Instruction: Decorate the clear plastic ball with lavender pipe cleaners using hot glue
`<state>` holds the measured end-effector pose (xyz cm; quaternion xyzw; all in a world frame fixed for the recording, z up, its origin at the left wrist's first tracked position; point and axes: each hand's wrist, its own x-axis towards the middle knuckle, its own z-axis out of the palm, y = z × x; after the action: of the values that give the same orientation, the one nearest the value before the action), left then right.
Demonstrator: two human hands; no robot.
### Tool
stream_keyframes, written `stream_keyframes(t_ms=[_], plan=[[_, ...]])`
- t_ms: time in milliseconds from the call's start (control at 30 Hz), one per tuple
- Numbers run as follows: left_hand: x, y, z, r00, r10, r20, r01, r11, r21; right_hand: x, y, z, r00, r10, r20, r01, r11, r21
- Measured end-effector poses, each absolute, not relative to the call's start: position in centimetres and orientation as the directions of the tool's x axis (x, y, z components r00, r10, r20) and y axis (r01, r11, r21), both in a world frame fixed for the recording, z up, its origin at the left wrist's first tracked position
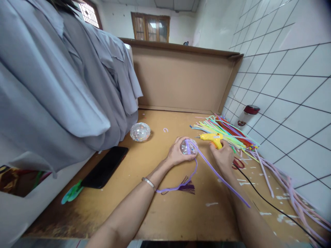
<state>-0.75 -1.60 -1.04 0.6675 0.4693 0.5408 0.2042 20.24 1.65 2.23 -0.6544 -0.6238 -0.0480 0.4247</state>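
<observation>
My left hand (178, 151) is closed around a clear ball with coloured specks (184, 148). Purple pipe cleaners (214, 171) cross its face, one trailing toward my right forearm and another curling down to the table. In my right hand (222, 155) is a yellow glue gun (212, 138), its nozzle aimed left, a short way from the ball. A dark purple tassel (188, 187) lies on the table below the left hand. Farther left rests a second clear ball (140, 132), touched by neither hand.
Bundled coloured pipe cleaners (224, 129) lie at right, near a red-lidded jar (248, 115). The glue gun's black cord (269, 200) runs to the lower right. A black phone (105, 167) lies at left beside hanging grey cloth (85, 93). A cardboard panel (181, 77) stands behind.
</observation>
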Motion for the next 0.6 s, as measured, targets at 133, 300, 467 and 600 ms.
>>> stream_keyframes(t_ms=[133, 300, 467, 600], plan=[[-0.7, -1.7, -1.1, -0.032, 0.837, 0.547, 0.408, -0.488, 0.772, 20.7, 1.9, 1.5, 0.188, 0.791, 0.582, 0.92, 0.066, -0.386], [-0.6, -1.9, -0.8, -0.037, 0.829, 0.557, 0.408, -0.497, 0.766, 21.0, 2.0, 0.5, 0.175, 0.889, 0.423, 0.968, -0.077, -0.239], [-0.5, -2.0, -0.5, -0.04, 0.826, 0.562, 0.409, -0.499, 0.764, 21.2, 2.1, -0.1, 0.144, 0.925, 0.352, 0.985, -0.101, -0.138], [-0.5, -1.9, -0.7, -0.046, 0.827, 0.561, 0.409, -0.497, 0.766, 21.0, 1.8, 0.3, 0.059, 0.902, 0.429, 0.998, -0.042, -0.049]])
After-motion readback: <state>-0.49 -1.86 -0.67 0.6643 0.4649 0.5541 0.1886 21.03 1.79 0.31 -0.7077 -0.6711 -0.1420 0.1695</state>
